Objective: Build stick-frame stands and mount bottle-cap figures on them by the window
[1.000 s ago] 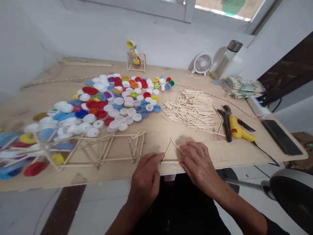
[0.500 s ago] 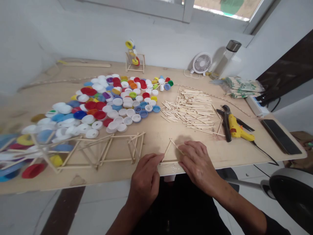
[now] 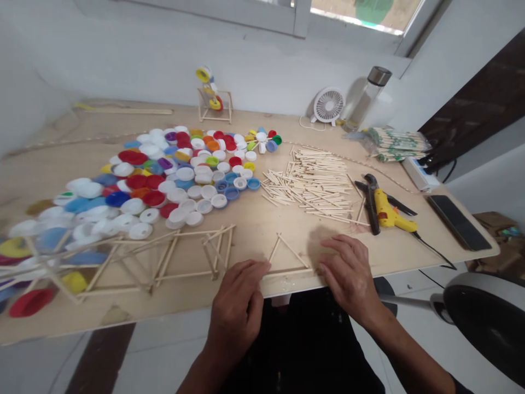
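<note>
A small triangle of wooden sticks (image 3: 293,251) lies flat near the front edge of the wooden table (image 3: 262,219). My left hand (image 3: 240,306) has its fingers curled together, with the fingertips pinching the triangle's left corner. My right hand (image 3: 348,273) rests just right of the triangle, fingers stretched out flat on the table and holding nothing; its fingertips are close to the triangle's right corner.
A long stick truss (image 3: 164,257) lies left of the triangle, behind it a spread of coloured bottle caps (image 3: 176,175). A pile of loose sticks (image 3: 311,183), pliers (image 3: 369,202), a yellow glue gun (image 3: 388,210) and a phone (image 3: 453,221) lie to the right. A small fan (image 3: 328,105) and a bottle (image 3: 365,98) stand at the back.
My right hand has lifted off the triangle's right side and moved right, now flat on the table. The left hand stays at the left corner. The whole triangle now shows.
</note>
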### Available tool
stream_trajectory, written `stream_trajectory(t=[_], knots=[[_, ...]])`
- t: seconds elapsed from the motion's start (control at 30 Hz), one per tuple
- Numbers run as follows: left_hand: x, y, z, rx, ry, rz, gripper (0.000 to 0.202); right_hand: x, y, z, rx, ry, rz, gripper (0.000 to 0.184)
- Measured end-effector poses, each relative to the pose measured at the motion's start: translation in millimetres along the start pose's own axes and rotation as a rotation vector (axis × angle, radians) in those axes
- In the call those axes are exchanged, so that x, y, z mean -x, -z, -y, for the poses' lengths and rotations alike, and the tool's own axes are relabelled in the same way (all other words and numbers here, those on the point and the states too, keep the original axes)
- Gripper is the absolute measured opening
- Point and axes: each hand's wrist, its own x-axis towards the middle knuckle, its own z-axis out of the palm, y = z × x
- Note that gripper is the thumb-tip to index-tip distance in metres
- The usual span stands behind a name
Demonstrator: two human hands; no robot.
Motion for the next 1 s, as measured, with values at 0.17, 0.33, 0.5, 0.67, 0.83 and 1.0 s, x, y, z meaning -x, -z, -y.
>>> stream_trajectory(t=[0.17,0.33,0.5,0.67,0.83,1.0], knots=[[-3,-1.0,0,-0.009,-0.056,0.002,0.034,13,-2,1,-0.05,-0.072,0.038,0.008],[-4,-3.0,0,-0.042,-0.048,0.006,0.034,14,-5,5,-0.084,-0.085,0.067,0.009],[-3,-5.4,0,-0.051,-0.043,0.01,0.032,12,-8,5,-0.095,-0.083,0.089,0.013],[-3,-5.1,0,-0.052,-0.034,0.01,0.032,10,-11,7,-0.102,-0.094,0.084,0.009],[-4,-3.6,-1,-0.049,-0.039,-0.002,0.031,9,-13,8,-0.106,-0.098,0.08,0.009],[-4,-3.9,-2,-0.056,-0.04,-0.007,0.031,9,-14,7,-0.099,-0.1,0.091,0.01]])
